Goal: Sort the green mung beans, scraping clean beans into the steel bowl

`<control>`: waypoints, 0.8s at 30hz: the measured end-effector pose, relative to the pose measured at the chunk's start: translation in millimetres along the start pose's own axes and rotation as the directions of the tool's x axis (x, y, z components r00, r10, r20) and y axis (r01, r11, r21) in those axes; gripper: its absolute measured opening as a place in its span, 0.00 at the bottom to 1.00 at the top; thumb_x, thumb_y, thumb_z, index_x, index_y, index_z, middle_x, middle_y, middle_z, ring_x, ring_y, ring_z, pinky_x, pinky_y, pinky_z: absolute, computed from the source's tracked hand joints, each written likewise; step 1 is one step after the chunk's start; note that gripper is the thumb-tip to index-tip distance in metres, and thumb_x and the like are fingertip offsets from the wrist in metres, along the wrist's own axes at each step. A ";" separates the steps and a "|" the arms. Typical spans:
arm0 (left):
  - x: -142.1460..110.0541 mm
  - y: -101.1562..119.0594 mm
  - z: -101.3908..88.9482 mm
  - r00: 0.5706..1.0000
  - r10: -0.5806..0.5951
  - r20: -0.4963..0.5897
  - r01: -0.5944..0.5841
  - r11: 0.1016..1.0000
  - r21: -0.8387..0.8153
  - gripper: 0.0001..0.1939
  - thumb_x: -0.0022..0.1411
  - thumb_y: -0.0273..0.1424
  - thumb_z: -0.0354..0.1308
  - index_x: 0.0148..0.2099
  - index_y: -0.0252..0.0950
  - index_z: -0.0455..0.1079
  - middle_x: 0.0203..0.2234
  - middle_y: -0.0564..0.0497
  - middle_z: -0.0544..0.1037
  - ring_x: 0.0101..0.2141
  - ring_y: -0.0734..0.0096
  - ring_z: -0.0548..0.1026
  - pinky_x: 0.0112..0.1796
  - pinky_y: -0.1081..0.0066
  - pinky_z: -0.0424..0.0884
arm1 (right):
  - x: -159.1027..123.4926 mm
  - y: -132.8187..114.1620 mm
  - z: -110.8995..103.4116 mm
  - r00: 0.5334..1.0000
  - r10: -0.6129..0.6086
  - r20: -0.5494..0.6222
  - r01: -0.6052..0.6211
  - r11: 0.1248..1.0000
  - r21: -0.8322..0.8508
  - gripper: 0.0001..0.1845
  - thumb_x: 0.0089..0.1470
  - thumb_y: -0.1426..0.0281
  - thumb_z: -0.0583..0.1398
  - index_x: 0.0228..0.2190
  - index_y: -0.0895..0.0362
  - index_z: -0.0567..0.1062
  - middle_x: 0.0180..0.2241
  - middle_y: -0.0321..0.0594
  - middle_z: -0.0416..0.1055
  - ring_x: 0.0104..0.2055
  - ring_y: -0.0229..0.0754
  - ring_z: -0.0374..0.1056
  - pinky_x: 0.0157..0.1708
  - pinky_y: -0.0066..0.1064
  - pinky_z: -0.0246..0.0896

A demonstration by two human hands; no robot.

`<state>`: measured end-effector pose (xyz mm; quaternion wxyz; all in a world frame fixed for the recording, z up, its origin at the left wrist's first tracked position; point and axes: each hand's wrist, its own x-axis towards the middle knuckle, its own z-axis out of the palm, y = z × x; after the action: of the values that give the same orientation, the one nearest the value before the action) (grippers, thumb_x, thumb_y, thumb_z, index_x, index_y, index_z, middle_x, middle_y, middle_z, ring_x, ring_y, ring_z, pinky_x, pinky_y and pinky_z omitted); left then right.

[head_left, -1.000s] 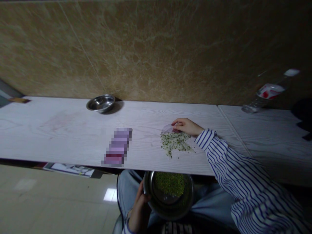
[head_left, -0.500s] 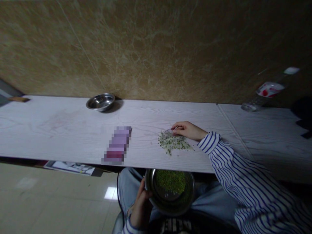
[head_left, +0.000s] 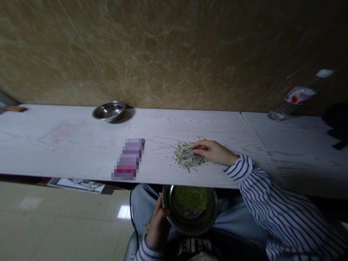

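Observation:
A small pile of green beans [head_left: 187,157] lies on the pale wooden table [head_left: 67,145] near its front edge. My right hand [head_left: 213,152] rests on the table at the pile's right side, fingers pinched on a small clear flat piece [head_left: 187,155] that lies among the beans. Below the table edge, my left hand [head_left: 157,226] grips the left rim of a steel bowl [head_left: 187,221] that sits on my lap and holds more green beans [head_left: 190,198].
An empty steel bowl [head_left: 108,110] stands at the back of the table by the marble wall. A pixelated purple rectangle [head_left: 128,159] lies left of the beans. A plastic bottle [head_left: 296,97] leans at the back right. Dark objects [head_left: 337,125] sit at the far right.
My right hand has drawn the clear piece toward me across the table, pushing the beans closer to the front edge. The lap bowl and left hand stay roughly in place.

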<state>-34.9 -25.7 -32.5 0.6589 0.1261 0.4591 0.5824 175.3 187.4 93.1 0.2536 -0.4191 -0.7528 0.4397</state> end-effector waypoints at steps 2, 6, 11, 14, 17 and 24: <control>-2.9 2.8 4.0 1.000 -0.002 -0.002 0.002 1.000 0.007 0.27 0.49 0.34 0.63 0.54 0.43 0.76 0.50 0.47 0.82 0.58 0.41 0.71 0.52 0.52 0.70 | -7.1 0.4 0.3 1.000 0.005 -0.028 -0.005 1.000 0.012 0.09 0.55 0.71 0.63 0.38 0.54 0.81 0.35 0.39 0.82 0.39 0.43 0.78 0.45 0.41 0.73; -5.6 5.3 7.8 1.000 -0.019 -0.010 0.019 0.999 -0.040 0.26 0.50 0.32 0.62 0.54 0.44 0.77 0.51 0.48 0.82 0.57 0.44 0.72 0.52 0.53 0.70 | -22.8 2.6 -0.3 0.995 0.009 -0.097 -0.005 0.999 0.039 0.09 0.55 0.69 0.62 0.38 0.53 0.80 0.36 0.39 0.82 0.39 0.43 0.78 0.43 0.39 0.74; -4.5 4.5 9.2 1.000 -0.019 -0.002 0.019 0.999 -0.039 0.26 0.50 0.31 0.62 0.53 0.43 0.77 0.50 0.47 0.82 0.57 0.42 0.72 0.52 0.52 0.70 | -35.8 7.7 2.2 0.972 0.011 -0.236 -0.008 1.000 0.014 0.11 0.56 0.65 0.62 0.40 0.53 0.80 0.37 0.40 0.82 0.40 0.44 0.79 0.45 0.39 0.75; -5.0 5.5 10.5 0.999 -0.042 0.000 0.042 0.999 -0.013 0.26 0.50 0.32 0.62 0.54 0.44 0.77 0.50 0.48 0.82 0.57 0.42 0.73 0.51 0.53 0.70 | -38.5 10.2 9.1 0.954 0.024 -0.297 -0.020 1.000 0.016 0.11 0.56 0.65 0.61 0.41 0.53 0.80 0.37 0.41 0.83 0.40 0.46 0.79 0.44 0.39 0.75; -5.2 5.7 9.7 0.999 -0.043 0.014 0.044 0.999 -0.026 0.26 0.51 0.31 0.61 0.54 0.43 0.77 0.50 0.48 0.82 0.57 0.43 0.72 0.52 0.54 0.70 | -41.1 12.0 19.0 0.950 0.027 -0.311 -0.035 0.999 -0.020 0.11 0.57 0.66 0.61 0.41 0.51 0.80 0.37 0.41 0.83 0.40 0.47 0.80 0.43 0.40 0.76; -0.8 0.0 1.8 0.998 -0.042 0.038 0.044 0.997 -0.065 0.27 0.49 0.31 0.63 0.54 0.42 0.77 0.48 0.47 0.83 0.55 0.43 0.73 0.52 0.52 0.69 | -51.8 10.9 38.3 0.961 -0.005 -0.276 -0.022 0.995 -0.093 0.12 0.60 0.63 0.60 0.44 0.50 0.80 0.40 0.41 0.83 0.41 0.48 0.80 0.41 0.40 0.76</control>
<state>-33.5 -25.7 -31.1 0.6834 0.1054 0.4301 0.5804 178.0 128.8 64.3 0.3338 -0.4910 -0.7284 0.3420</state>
